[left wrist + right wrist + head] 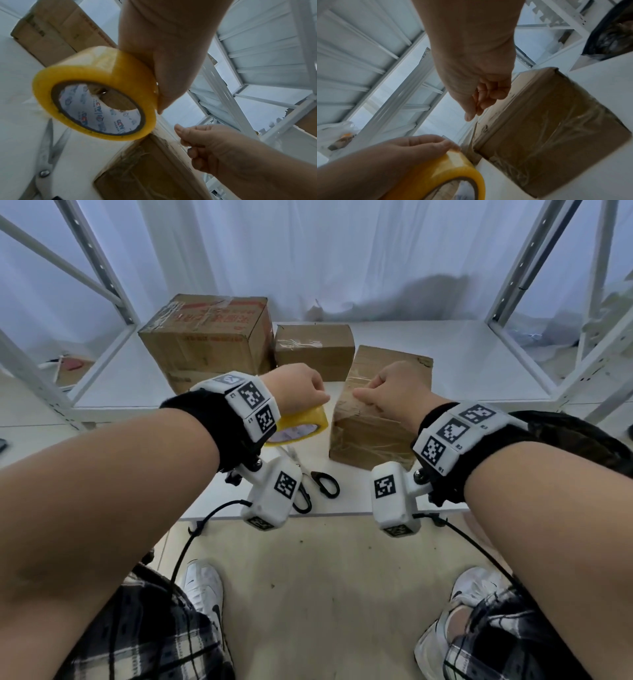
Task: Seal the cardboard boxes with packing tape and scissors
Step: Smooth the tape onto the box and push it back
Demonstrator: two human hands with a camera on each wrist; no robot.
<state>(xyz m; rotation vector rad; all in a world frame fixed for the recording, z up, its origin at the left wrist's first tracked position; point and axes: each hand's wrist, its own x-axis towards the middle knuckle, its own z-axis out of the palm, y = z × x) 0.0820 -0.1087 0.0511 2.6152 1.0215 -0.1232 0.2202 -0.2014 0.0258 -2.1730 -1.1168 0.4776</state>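
My left hand (317, 402) grips a yellow roll of packing tape (303, 422), held in the air just left of a small cardboard box (373, 436) wrapped in clear tape. In the left wrist view the thumb lies across the tape roll (96, 92). My right hand (359, 396) hovers over the box's near top edge and pinches the tape's loose end (169, 129) between thumb and forefinger. The right wrist view shows that pinch (473, 115) above the box (553, 128). Scissors (320, 484) lie shut on the white table below the roll.
A large taped box (205, 340) and a medium one (315, 347) stand behind, at the back left of the white table (462, 364). White shelf uprights (513, 289) frame both sides. The table's front edge (308, 513) is close to my legs.
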